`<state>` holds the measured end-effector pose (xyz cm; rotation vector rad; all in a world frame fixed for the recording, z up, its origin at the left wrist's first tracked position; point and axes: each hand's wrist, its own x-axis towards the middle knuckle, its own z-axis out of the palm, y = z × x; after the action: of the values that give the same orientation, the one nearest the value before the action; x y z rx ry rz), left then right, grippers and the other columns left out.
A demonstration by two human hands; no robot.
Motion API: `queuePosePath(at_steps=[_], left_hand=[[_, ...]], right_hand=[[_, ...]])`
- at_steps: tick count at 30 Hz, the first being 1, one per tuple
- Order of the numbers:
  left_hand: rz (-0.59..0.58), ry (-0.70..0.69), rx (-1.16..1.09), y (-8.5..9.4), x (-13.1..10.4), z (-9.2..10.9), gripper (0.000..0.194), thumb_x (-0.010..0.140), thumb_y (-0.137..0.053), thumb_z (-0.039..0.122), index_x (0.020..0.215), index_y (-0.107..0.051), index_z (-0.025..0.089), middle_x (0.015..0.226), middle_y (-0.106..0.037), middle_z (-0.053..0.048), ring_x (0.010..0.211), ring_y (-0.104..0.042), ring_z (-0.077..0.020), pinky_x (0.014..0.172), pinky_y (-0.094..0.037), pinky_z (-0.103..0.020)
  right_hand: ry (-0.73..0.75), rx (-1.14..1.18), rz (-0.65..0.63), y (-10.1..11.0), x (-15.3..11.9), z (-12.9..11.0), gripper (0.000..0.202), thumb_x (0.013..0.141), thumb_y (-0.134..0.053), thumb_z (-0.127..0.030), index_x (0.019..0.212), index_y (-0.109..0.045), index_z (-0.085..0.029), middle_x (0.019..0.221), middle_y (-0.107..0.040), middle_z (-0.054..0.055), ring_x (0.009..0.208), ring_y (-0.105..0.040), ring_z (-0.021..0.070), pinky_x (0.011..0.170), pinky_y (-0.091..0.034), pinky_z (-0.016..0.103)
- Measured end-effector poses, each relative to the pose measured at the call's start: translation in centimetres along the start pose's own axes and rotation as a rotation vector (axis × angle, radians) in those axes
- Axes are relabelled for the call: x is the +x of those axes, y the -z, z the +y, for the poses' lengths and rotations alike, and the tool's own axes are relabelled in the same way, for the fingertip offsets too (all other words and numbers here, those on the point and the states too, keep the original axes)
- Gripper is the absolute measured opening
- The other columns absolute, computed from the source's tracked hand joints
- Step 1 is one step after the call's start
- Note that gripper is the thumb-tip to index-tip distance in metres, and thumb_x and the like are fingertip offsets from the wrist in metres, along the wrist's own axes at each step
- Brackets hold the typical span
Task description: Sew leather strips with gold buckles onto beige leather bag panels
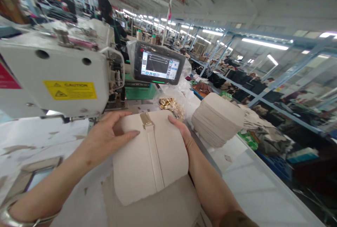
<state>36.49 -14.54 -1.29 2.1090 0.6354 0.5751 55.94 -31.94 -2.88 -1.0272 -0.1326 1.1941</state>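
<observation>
At the left of the table (242, 179), near the person, lies a beige-edged frame (43, 164); farther back stands the white sewing machine (65, 67) with its yellow caution label (70, 90). The left hand (112, 132) pinches the far left part of a beige panel (173, 149), thumb flat on the face and fingers around the far edge, close to the machine's head. It would be wise to keep those fingertips well out from under the head whenever it runs.

The panel sits in the middle, tilted up over a beige sheet (152, 206) at the near side. A narrow strap (154, 160) runs down its face from a gold buckle (147, 121) at the far edge. Good handling here probably means holding the panel taut between both hands, so that the strap stays straight and the buckle lies square, without thumbs creasing the material.

Beyond it are a lit control screen (159, 65) and a clear bag of gold fittings (171, 106). The right hand (181, 130) grips the panel's far right side, thumb on top; its other fingers are hidden. An even grip on both sides should prevent twisting. Farther right stands a stack of beige pieces (218, 120), apart from the panel.
</observation>
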Motion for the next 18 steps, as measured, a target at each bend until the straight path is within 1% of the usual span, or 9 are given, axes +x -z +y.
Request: queuePosePath(at_steps=[2, 3, 5, 6, 8, 11, 13, 15, 18], left_hand=[[0.049, -0.168, 0.099, 0.0, 0.0, 0.1, 0.062, 0.064, -0.072, 0.061, 0.115, -0.067, 0.026, 0.127, -0.065, -0.01, 0.12, -0.058, -0.0362, 0.109, -0.043, -0.053], [0.051, -0.244, 0.124, 0.1, 0.0, 0.1, 0.061, 0.065, -0.072, 0.06, 0.116, -0.067, 0.026, 0.131, -0.063, -0.01, 0.126, -0.054, -0.0369, 0.114, -0.038, -0.054], [-0.007, -0.32, 0.13, 0.1, -0.1, 0.2, 0.063, 0.069, -0.07, 0.058, 0.123, -0.064, 0.027, 0.136, -0.061, -0.009, 0.13, -0.051, -0.0361, 0.116, -0.035, -0.052], [-0.053, -0.316, 0.12, 0.0, -0.2, 0.2, 0.065, 0.071, -0.068, 0.057, 0.128, -0.061, 0.028, 0.137, -0.061, -0.008, 0.129, -0.053, -0.0352, 0.114, -0.038, -0.05], [-0.136, -0.249, 0.089, 0.0, -0.4, 0.2, 0.066, 0.073, -0.066, 0.055, 0.133, -0.058, 0.029, 0.136, -0.063, -0.007, 0.122, -0.06, -0.0334, 0.109, -0.044, -0.048], [-0.202, -0.131, 0.029, -0.1, -0.5, -0.1, 0.063, 0.073, -0.065, 0.054, 0.131, -0.061, 0.03, 0.128, -0.069, -0.005, 0.11, -0.066, -0.0307, 0.102, -0.049, -0.044], [-0.233, -0.082, -0.022, -0.1, -0.4, -0.4, 0.062, 0.073, -0.065, 0.053, 0.13, -0.061, 0.03, 0.125, -0.071, -0.003, 0.106, -0.068, -0.0288, 0.099, -0.051, -0.041], [-0.248, -0.051, -0.054, -0.2, -0.3, -0.7, 0.063, 0.071, -0.067, 0.051, 0.13, -0.062, 0.031, 0.123, -0.072, -0.002, 0.105, -0.069, -0.0278, 0.096, -0.052, -0.039], [-0.25, 0.006, -0.063, -0.4, -0.2, -1.1, 0.064, 0.068, -0.069, 0.05, 0.129, -0.063, 0.031, 0.117, -0.074, -0.002, 0.101, -0.07, -0.0271, 0.091, -0.054, -0.037]], right_hand=[[-0.003, -0.021, -0.004, 0.1, 0.1, 0.2, 0.028, 0.094, -0.055, -0.029, 0.108, -0.069, -0.009, 0.096, -0.077, 0.012, 0.097, -0.075, 0.0237, 0.091, -0.059, 0.035], [-0.006, -0.039, -0.008, 0.1, 0.2, 0.3, 0.027, 0.092, -0.058, -0.029, 0.106, -0.069, -0.01, 0.096, -0.077, 0.012, 0.098, -0.074, 0.0243, 0.091, -0.058, 0.035], [-0.019, -0.085, -0.013, 0.2, 0.5, 0.6, 0.026, 0.088, -0.061, -0.031, 0.102, -0.07, -0.011, 0.095, -0.077, 0.012, 0.099, -0.074, 0.0258, 0.091, -0.058, 0.037], [-0.019, -0.111, -0.016, 0.3, 0.6, 0.7, 0.026, 0.086, -0.062, -0.032, 0.101, -0.07, -0.012, 0.096, -0.077, 0.012, 0.1, -0.074, 0.0262, 0.092, -0.057, 0.038], [-0.005, -0.166, -0.03, 0.4, 0.7, 0.9, 0.026, 0.085, -0.064, -0.036, 0.098, -0.07, -0.014, 0.096, -0.076, 0.01, 0.103, -0.073, 0.0263, 0.095, -0.056, 0.038], [0.037, -0.23, -0.07, 0.4, 0.9, 1.1, 0.031, 0.084, -0.064, -0.045, 0.096, -0.07, -0.016, 0.098, -0.076, 0.01, 0.106, -0.071, 0.0264, 0.096, -0.055, 0.038], [0.054, -0.253, -0.094, 0.3, 1.0, 1.2, 0.034, 0.083, -0.065, -0.048, 0.095, -0.07, -0.017, 0.097, -0.076, 0.01, 0.105, -0.071, 0.0272, 0.094, -0.056, 0.04], [0.043, -0.263, -0.093, 0.1, 1.2, 1.2, 0.035, 0.081, -0.067, -0.049, 0.095, -0.07, -0.017, 0.094, -0.076, 0.009, 0.101, -0.072, 0.0271, 0.091, -0.057, 0.041], [0.034, -0.315, -0.038, -0.2, 1.3, 1.3, 0.034, 0.079, -0.069, -0.046, 0.093, -0.07, -0.015, 0.088, -0.076, 0.009, 0.093, -0.074, 0.0267, 0.088, -0.058, 0.04]])
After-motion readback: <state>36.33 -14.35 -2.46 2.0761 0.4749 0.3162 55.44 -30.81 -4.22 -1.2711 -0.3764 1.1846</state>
